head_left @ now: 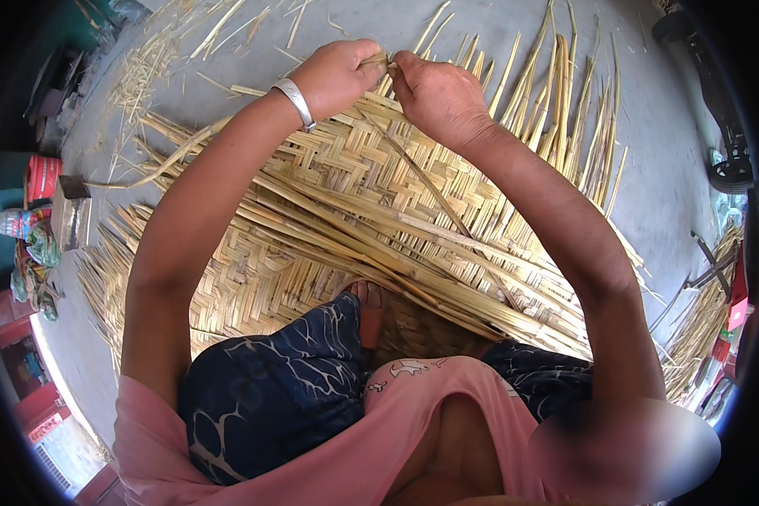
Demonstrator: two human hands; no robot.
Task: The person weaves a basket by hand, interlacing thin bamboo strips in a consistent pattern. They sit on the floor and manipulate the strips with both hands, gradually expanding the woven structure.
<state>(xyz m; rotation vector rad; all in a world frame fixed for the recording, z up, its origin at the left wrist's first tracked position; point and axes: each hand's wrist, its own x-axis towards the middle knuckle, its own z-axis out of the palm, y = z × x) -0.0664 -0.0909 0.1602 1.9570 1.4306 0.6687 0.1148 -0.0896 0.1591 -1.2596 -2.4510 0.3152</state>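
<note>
Left grip [336,76], right grip [444,94] extended far, close together, pinching a strip [382,63]; long stalks [371,253] lie nearer, across woven mat [341,156].

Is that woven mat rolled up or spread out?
Spread out: the woven mat lies flat on the grey floor, its zigzag weave facing up, with long strips lying across it.

Straw-coloured woven mat [329,156] lay flat, edges unfinished.
Free strip ends [557,126] fanned toward two o'clock; long strips [358,240] lay across the weave from ten to four o'clock; one darker strip [434,192] ran slantwise from twelve o'clock toward four.
</note>
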